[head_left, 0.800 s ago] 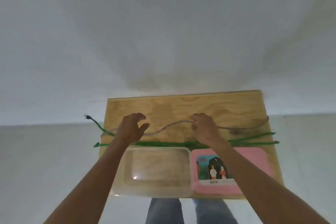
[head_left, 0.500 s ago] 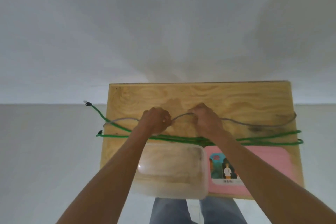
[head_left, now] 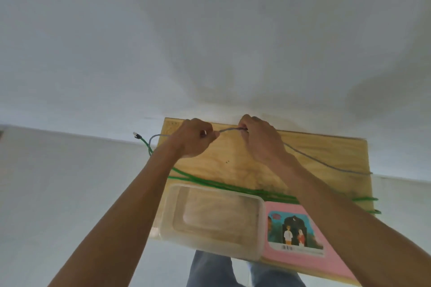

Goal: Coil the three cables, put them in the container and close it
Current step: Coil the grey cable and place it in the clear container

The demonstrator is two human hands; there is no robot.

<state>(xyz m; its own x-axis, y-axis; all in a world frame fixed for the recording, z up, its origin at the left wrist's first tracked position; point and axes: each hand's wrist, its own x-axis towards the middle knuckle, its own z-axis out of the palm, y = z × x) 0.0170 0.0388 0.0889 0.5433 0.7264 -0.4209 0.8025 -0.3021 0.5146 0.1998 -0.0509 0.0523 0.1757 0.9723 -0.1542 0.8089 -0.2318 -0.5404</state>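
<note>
Both hands are raised over the far part of a wooden table (head_left: 326, 161). My left hand (head_left: 193, 138) and my right hand (head_left: 261, 140) each grip a grey cable (head_left: 326, 164), a short stretch taut between them. Its right part trails across the table to the right edge; its left part loops past the table's left edge. Green cables (head_left: 233, 186) lie across the table's middle, one end with a plug (head_left: 137, 135) sticking out at the left. A clear plastic container (head_left: 212, 219) stands open at the near edge. Its pink lid (head_left: 300, 235) with a picture lies beside it on the right.
The table stands against a white wall on a pale floor. My legs in blue jeans (head_left: 210, 270) show below the table's near edge.
Both hands have lifted the grey cable off the table and moved toward the far edge. The left hand, open at first, closed on the cable. The camera view has shifted.
</note>
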